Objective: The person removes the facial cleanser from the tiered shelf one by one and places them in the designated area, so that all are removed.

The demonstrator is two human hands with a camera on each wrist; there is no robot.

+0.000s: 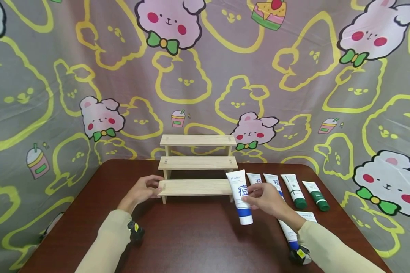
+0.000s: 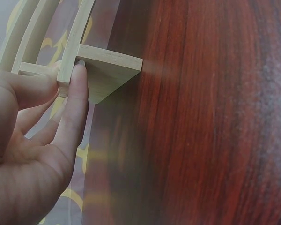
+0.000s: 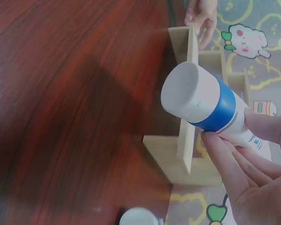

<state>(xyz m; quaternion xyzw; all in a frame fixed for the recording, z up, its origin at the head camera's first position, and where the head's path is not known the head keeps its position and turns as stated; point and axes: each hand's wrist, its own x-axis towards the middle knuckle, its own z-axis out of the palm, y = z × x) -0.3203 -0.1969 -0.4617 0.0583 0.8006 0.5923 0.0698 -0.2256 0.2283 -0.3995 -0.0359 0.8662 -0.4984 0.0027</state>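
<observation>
A pale wooden three-step display rack stands at the back of the table. My left hand is at the left end of its lowest step; the left wrist view shows thumb and fingers pinching the board's end. In my right hand, a white squeeze tube with a blue band and white cap is pinched between thumb and fingers. It hangs cap down, just in front of the rack's right end, its blue character facing me. The right wrist view shows the tube's cap close up.
Right of the rack lie more tubes: two white-and-blue ones partly behind my right hand, and two with green caps. Others lie under my right forearm. A patterned cloth hangs behind the dark red-brown table.
</observation>
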